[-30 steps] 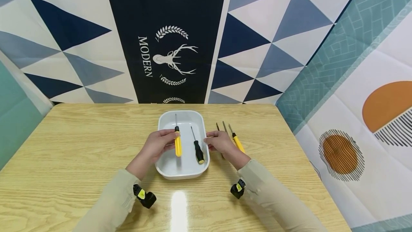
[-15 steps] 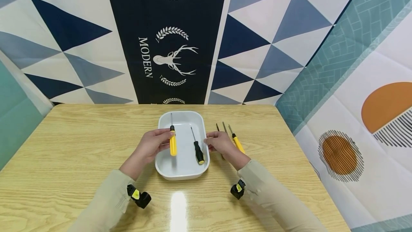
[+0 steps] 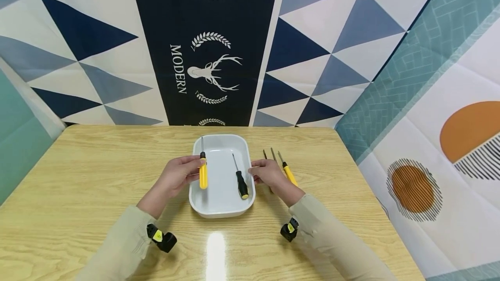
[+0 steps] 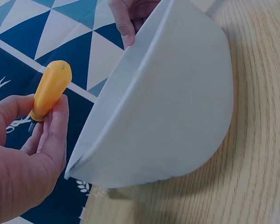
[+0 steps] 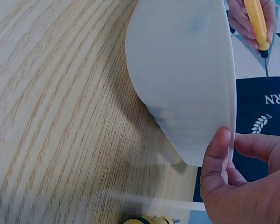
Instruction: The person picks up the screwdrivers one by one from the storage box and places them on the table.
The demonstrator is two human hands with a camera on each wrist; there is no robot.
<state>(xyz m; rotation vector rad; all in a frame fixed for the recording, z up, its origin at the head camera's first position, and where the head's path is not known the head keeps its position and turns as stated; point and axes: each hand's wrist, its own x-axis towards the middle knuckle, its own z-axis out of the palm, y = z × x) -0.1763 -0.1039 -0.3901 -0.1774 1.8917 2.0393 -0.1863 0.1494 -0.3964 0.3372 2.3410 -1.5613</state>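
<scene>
My left hand [image 3: 177,176] holds a yellow-handled screwdriver [image 3: 203,176] above the left side of a white tray [image 3: 218,200], its thin shaft pointing away from me. In the left wrist view the yellow handle [image 4: 52,88] sits between thumb and fingertips. My right hand [image 3: 269,174] pinches the tray's right rim, and the right wrist view shows thumb and fingers [image 5: 217,156] on either side of that edge. Inside the tray lies a black screwdriver [image 3: 241,185] with a yellow end, on the right half.
To the right of the tray, a yellow screwdriver [image 3: 289,174] lies on the wooden table [image 3: 117,159], beside two more shafts [image 3: 273,154] partly hidden by my right hand. Patterned cloth [image 3: 218,99] hangs behind the table's far edge.
My left hand has moved left with the yellow screwdriver, from near the tray's middle to its left side. The right hand stays on the rim.
</scene>
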